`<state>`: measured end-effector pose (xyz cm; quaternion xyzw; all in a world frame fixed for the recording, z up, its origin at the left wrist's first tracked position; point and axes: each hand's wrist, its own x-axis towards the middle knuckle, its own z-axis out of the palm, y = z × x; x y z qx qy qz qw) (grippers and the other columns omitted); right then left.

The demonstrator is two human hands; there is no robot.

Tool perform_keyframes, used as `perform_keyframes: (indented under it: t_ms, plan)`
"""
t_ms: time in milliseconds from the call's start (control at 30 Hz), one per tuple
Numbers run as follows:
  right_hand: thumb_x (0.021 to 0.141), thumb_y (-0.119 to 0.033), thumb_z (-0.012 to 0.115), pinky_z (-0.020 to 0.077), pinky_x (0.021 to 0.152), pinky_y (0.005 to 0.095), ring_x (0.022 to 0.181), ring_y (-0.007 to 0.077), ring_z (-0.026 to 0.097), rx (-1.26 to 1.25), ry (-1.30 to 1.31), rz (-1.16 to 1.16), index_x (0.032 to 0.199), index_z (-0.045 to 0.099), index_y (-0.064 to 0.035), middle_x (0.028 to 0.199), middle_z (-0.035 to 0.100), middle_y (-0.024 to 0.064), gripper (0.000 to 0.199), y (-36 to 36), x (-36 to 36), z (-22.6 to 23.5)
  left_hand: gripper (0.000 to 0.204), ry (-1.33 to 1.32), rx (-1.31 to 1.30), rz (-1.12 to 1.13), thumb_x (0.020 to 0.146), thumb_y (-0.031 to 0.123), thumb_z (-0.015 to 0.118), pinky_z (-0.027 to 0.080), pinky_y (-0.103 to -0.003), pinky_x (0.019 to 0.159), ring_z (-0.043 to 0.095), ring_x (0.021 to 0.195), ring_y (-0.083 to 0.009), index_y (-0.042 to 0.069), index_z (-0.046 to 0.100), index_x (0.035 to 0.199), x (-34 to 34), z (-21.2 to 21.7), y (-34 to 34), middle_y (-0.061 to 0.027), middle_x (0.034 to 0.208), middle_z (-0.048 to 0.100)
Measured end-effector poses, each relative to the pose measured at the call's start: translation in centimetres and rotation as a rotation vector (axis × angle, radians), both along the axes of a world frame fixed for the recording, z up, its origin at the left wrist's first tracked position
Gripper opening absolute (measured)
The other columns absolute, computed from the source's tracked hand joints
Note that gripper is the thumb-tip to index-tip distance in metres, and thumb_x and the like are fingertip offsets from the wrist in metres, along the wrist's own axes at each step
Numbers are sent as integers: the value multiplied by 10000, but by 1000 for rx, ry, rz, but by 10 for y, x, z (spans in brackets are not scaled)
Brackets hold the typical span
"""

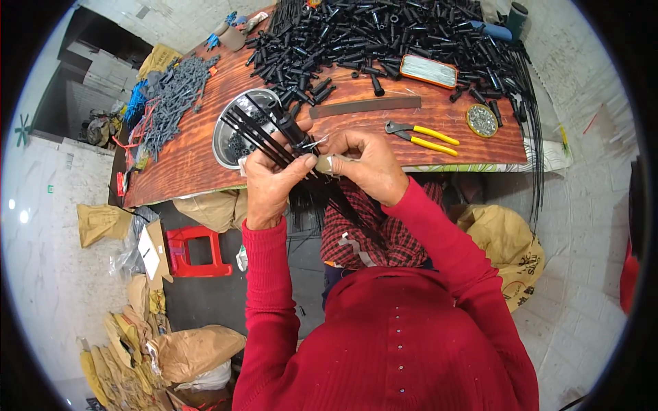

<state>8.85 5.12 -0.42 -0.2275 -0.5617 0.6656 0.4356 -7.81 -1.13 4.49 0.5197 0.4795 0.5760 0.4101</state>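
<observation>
My left hand (271,183) is closed around a bundle of thin black rods (255,135) that look like umbrella ribs. The rods fan up to the left and hang down over my lap. A black tubular piece (293,130) stands among them, just above my fingers. Thin silvery wire (317,144) sticks out beside that piece. My right hand (373,168) pinches at the wire, thumb against forefinger, with a beige wrap (328,165) on the thumb. Exactly what lies between those fingertips is partly hidden. Behind the rods sits a metal bowl (221,147) with small dark parts in it.
On the wooden table (226,82) lie yellow-handled pliers (432,137), a tin of small silvery pieces (482,120), an orange-rimmed tray of wires (429,71) and a dark flat bar (367,106). Black tubular parts (370,41) heap up behind; grey parts (175,96) lie left. A red stool (223,267) stands below.
</observation>
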Motion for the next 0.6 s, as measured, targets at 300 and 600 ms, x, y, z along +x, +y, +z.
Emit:
perform_keyframes:
  t_ms: [300,600]
  plan:
    - [807,-26,725,521,749,260,838,108,634,132,-144,-116,934,613,16,935,668,61,175,-29,2,25,509,-97,72,30,851,147,718,524,-328,855,663,945,-223,-81,527,1265,6,7,-12,-138,1056,656]
    - [828,46,621,520,840,285,953,155,645,241,-89,-144,1006,602,22,1019,652,85,181,-36,-1,21,616,-188,164,-8,855,178,716,511,-351,850,634,921,-226,-81,424,1330,0,3,-10,-141,1018,626]
